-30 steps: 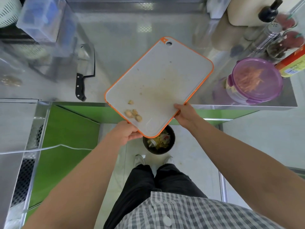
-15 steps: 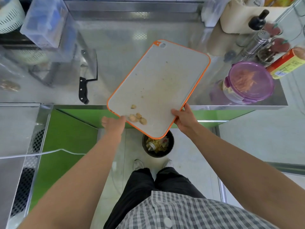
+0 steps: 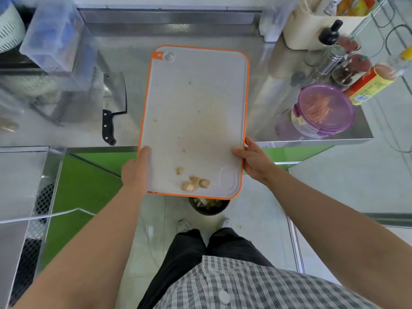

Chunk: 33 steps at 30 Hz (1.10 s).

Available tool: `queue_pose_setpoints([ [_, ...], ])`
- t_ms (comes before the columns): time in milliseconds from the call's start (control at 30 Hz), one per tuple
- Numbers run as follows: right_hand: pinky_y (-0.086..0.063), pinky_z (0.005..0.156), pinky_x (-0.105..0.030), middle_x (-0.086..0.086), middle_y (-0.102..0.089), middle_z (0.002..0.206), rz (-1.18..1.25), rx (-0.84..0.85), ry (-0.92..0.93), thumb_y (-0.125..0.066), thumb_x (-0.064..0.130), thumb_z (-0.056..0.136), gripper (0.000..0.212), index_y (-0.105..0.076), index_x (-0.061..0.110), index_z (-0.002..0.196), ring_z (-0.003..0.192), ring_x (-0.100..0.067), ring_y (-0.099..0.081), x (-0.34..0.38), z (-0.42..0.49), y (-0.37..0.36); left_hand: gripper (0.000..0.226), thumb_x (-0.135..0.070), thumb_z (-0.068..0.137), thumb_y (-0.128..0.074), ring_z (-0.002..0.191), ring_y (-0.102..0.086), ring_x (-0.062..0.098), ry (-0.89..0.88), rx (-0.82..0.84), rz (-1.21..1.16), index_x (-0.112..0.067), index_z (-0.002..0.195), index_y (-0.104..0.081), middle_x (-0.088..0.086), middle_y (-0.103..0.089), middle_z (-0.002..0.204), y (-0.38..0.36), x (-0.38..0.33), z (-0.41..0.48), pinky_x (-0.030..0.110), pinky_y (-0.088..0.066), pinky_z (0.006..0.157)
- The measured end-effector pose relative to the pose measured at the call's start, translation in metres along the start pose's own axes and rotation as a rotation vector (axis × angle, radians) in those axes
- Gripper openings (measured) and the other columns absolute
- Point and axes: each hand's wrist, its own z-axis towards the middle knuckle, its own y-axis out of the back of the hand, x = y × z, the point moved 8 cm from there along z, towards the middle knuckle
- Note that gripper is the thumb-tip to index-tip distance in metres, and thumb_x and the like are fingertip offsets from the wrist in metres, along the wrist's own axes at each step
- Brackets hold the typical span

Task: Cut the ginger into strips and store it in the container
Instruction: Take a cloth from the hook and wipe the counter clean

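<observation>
Bright even daylight, glare on steel counter (image 3: 200, 30), wide-angle edge bending, slight blur at corners

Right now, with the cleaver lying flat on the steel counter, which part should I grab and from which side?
Take the cleaver by its black handle. It lies flat, handle pointing at the counter's near edge, blade away from you, so reach from the near side and close down over the handle. Your left hand is closer, but it holds the cutting board.
</observation>
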Motion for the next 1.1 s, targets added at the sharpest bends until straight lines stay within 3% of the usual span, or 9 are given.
queue_pose_setpoints([
  [67,-0.056,0.074,-0.026,0.0,-0.072,0.097,-0.019,0.022,-0.006,-0.047,-0.011,0.091,0.04,-0.054,0.016,0.12,0.089,-0.014,-0.069,0.0,-0.001,-0.004,0.065,-0.069,0.071,-0.061,0.093,-0.061,0.026,0.013,0.128,-0.049,-0.007,0.091,-0.061,0.005,-0.064,0.099,0.002,0.008,-0.001,0.038,-0.048,0.093],
  [133,-0.056,0.074,-0.026,0.001,-0.073,0.096,-0.049,0.043,-0.001,-0.046,-0.011,0.092,0.04,-0.052,0.015,0.121,0.088,-0.014,-0.069,0.001,0.0,-0.008,0.069,-0.067,0.066,-0.072,0.095,-0.067,0.026,-0.03,0.244,-0.047,-0.009,0.103,-0.068,0.005,-0.07,0.103,0.004,0.014,-0.002,0.041,-0.051,0.093],
  [233,-0.056,0.073,-0.026,0.002,-0.073,0.093,-0.091,0.06,0.018,-0.044,-0.013,0.091,0.04,-0.053,0.016,0.116,0.085,-0.013,-0.069,0.003,0.005,-0.019,0.042,-0.043,0.073,-0.079,0.088,-0.071,0.021,-0.125,0.32,-0.209,-0.012,0.1,-0.07,0.007,-0.073,0.103,0.004,0.02,-0.006,0.04,-0.053,0.09],
  [367,-0.056,0.073,-0.027,0.0,-0.072,0.094,-0.16,-0.009,0.042,-0.045,-0.016,0.089,0.044,-0.048,0.009,0.126,0.085,-0.014,-0.068,0.0,0.014,-0.032,0.006,-0.015,0.085,-0.072,0.07,-0.07,0.007,-0.215,0.191,-0.485,-0.015,0.089,-0.067,-0.006,-0.074,0.081,0.018,0.022,-0.015,0.026,-0.058,0.072],
  [500,-0.056,0.076,-0.028,-0.008,-0.065,0.099,-0.296,-0.118,0.072,-0.045,-0.018,0.087,0.05,-0.045,0.003,0.133,0.083,-0.016,-0.064,-0.004,0.02,-0.041,0.005,-0.01,0.086,-0.07,0.066,-0.068,0.002,-0.273,0.148,-0.576,-0.014,0.088,-0.067,-0.013,-0.072,0.07,0.031,0.023,-0.02,0.019,-0.055,0.063],
  [700,-0.051,0.093,-0.041,-0.005,-0.064,0.117,-0.465,-0.15,0.09,-0.048,-0.001,0.072,0.072,-0.042,0.024,0.139,0.104,-0.021,-0.061,-0.015,0.023,-0.064,0.007,-0.009,0.085,-0.07,0.061,-0.064,-0.003,-0.302,0.021,-0.668,-0.014,0.084,-0.066,-0.017,-0.07,0.066,0.045,0.036,-0.03,0.015,-0.052,0.058],
  [767,-0.045,0.101,-0.04,-0.003,-0.055,0.132,-0.564,-0.14,0.062,-0.051,0.002,0.078,0.073,-0.034,0.025,0.145,0.119,-0.023,-0.053,-0.021,0.017,-0.07,0.007,-0.009,0.085,-0.071,0.061,-0.063,-0.003,-0.314,-0.028,-0.685,-0.014,0.082,-0.067,-0.017,-0.07,0.065,0.049,0.043,-0.035,0.016,-0.051,0.058],
  [867,-0.041,0.096,-0.034,-0.007,-0.044,0.141,-0.731,-0.143,0.086,-0.05,0.001,0.087,0.065,-0.032,0.021,0.146,0.12,-0.023,-0.048,-0.025,-0.001,-0.077,0.006,-0.012,0.083,-0.073,0.063,-0.063,-0.003,-0.327,-0.102,-0.704,-0.013,0.083,-0.068,-0.016,-0.07,0.067,0.054,0.052,-0.043,0.016,-0.051,0.06],
  [1100,-0.016,0.112,-0.021,-0.003,-0.017,0.158,-0.974,0.129,0.431,-0.043,0.004,0.095,0.056,-0.029,0.014,0.148,0.145,-0.015,-0.016,-0.054,-0.082,-0.122,0.013,-0.013,0.085,-0.071,0.056,-0.058,-0.007,-0.351,-0.264,-0.759,-0.004,0.094,-0.067,-0.01,-0.066,0.075,0.045,0.067,-0.077,0.016,-0.048,0.058],
])
